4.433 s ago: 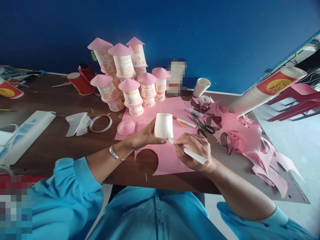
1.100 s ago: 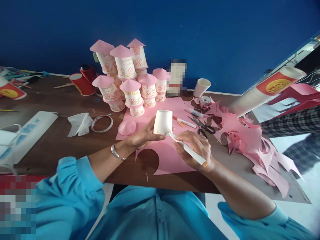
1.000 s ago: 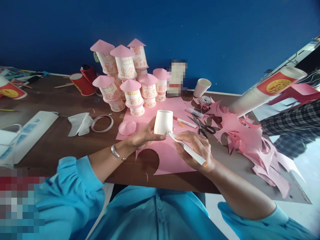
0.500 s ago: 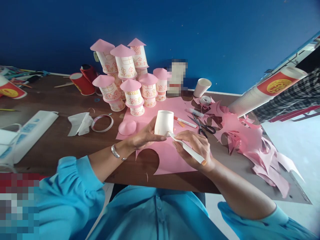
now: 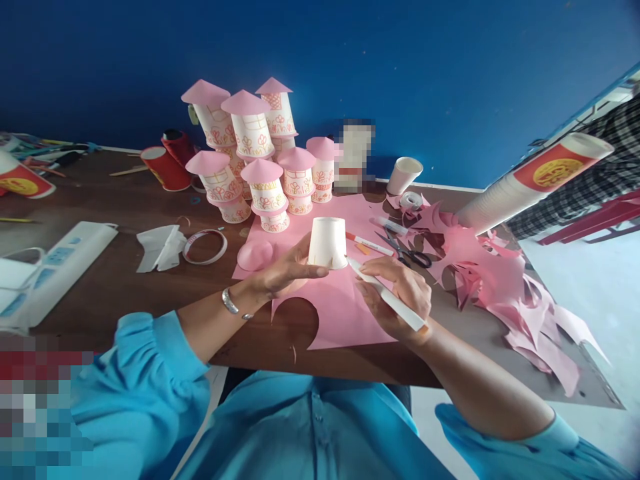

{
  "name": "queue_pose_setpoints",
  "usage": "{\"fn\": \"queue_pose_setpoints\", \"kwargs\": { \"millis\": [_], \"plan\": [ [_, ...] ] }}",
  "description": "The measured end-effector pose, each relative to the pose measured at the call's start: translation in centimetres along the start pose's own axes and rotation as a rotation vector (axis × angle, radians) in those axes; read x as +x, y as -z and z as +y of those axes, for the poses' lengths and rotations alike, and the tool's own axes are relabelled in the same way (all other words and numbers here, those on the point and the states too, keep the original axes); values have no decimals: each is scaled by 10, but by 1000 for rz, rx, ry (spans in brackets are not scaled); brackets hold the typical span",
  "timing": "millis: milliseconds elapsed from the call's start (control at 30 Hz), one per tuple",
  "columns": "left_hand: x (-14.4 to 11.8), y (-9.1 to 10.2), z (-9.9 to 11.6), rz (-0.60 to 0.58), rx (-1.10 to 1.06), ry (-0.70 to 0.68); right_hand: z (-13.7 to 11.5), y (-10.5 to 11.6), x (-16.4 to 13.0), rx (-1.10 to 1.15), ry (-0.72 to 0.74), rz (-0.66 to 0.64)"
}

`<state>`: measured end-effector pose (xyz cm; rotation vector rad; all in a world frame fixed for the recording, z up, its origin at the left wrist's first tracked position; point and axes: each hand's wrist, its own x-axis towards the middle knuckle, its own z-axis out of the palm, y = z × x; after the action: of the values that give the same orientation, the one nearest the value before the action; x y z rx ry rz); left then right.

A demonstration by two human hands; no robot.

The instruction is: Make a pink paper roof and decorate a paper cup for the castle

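My left hand [image 5: 289, 272] is closed around the lower part of a plain white paper cup [image 5: 327, 240], which stands upside down in its grip. A few faint marks show near the cup's lower rim. In my right hand [image 5: 400, 287] is a white marker with an orange end [image 5: 396, 304], its tip close to the cup's lower right edge. Whether the tip touches the cup I cannot tell. Below both hands lies a pink paper sheet [image 5: 350, 320] with round cutouts. A red-and-white marker [image 5: 373, 245] and black-handled scissors [image 5: 413, 255] lie just beyond.
Several decorated cup towers with pink cone roofs [image 5: 263, 171] stand at the back. Pink paper scraps [image 5: 480, 267] and a long stack of cups [image 5: 530, 183] are on the right. A tape roll [image 5: 205, 247], a pink cone [image 5: 255, 255] and a white power strip [image 5: 75, 267] lie left.
My left hand has tilted the cup, so its closed end shows less from above. My right hand and the marker have shifted right and slightly down, away from the cup.
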<state>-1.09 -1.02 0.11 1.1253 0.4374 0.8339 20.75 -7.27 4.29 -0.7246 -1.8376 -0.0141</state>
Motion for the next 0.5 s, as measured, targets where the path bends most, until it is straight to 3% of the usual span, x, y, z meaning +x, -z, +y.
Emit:
{"fn": "queue_pose_setpoints", "kwargs": {
  "millis": [100,267,500],
  "plan": [
    [2,-1,0,-53,-68,-29,2,-1,-1,-19,-20,18],
    [2,-6,3,-86,-101,-22,1,-1,1,-25,-7,-60],
    [-1,-8,3,-50,-11,43,-1,-1,1,37,32,-83]
  ]
}}
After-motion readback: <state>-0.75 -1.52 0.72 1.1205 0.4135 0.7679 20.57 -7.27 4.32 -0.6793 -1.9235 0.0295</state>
